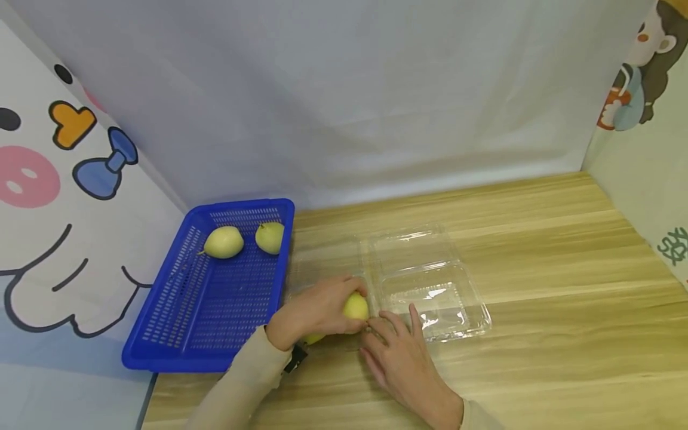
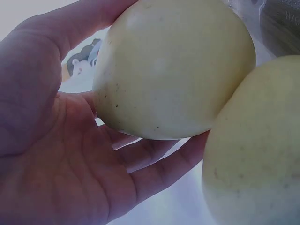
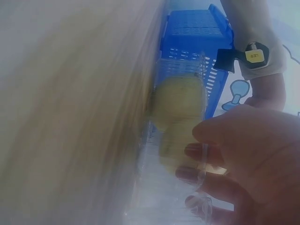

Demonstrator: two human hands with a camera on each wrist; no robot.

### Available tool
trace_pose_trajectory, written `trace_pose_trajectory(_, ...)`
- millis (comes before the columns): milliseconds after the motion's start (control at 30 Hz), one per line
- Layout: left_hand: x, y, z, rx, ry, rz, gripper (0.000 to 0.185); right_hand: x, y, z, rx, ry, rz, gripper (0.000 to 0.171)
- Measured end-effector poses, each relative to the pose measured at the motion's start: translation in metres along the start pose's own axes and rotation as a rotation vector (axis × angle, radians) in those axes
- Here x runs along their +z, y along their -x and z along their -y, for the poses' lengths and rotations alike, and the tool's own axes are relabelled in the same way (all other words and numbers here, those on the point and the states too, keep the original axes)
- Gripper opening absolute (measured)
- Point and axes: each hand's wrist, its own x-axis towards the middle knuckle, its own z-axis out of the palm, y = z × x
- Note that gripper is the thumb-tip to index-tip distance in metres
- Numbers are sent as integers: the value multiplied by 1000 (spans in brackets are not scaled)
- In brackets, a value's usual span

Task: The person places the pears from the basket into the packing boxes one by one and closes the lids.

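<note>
Left of centre in the head view: blue basket (image 1: 177,322) on the worktop (image 1: 564,286), with two pears (image 1: 223,242) (image 1: 269,237) lying side by side at its far end, just apart. Just right of the basket, lower centre: left hand (image 1: 314,310) curled round a pear (image 1: 356,307), a second yellow bit showing under the palm. Right of that: clear clamshell (image 1: 430,280), lying open and holding nothing visible, left part glimpsed as faint film beside the basket. Lower centre right: right hand (image 1: 400,352), fingers fairly straight and spread, fingertips on the clamshell's near left corner, close to the held pear.

Left wrist view, unlike the head view: two pears seen close, one (image 2: 173,65) cupped against the palm and fingers (image 2: 154,164), another (image 2: 255,150) touching it at lower right.

Right wrist view, blurred: pear (image 3: 180,110) seen through clear plastic, basket (image 3: 194,33) behind at top, fingertips (image 3: 194,152) on the plastic edge; exact grip hard to tell.
</note>
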Motion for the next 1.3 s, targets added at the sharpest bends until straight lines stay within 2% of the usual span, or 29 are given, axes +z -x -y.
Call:
trace_pose_trajectory(300,1,-5,1,-20,-14,23,50,0,0,-1,-25,-12,-19,21)
trace_pose_trajectory(567,2,-8,3,-12,-22,34,37,0,0,0,-24,-8,-22,20)
trace_pose_trajectory(833,1,-8,4,-15,-22,36,38,1,0,0,-22,-1,-24,20)
trace_pose_trajectory(1000,-4,-7,5,-23,1,44,42,2,0,1,-12,1,-13,18)
trace_pose_trajectory(1100,-10,-7,5,-60,24,57,46,1,0,1,0,4,-5,18)
trace_pose_trajectory(1300,-23,-6,5,-100,-4,69,50,1,0,1,7,2,-2,18)
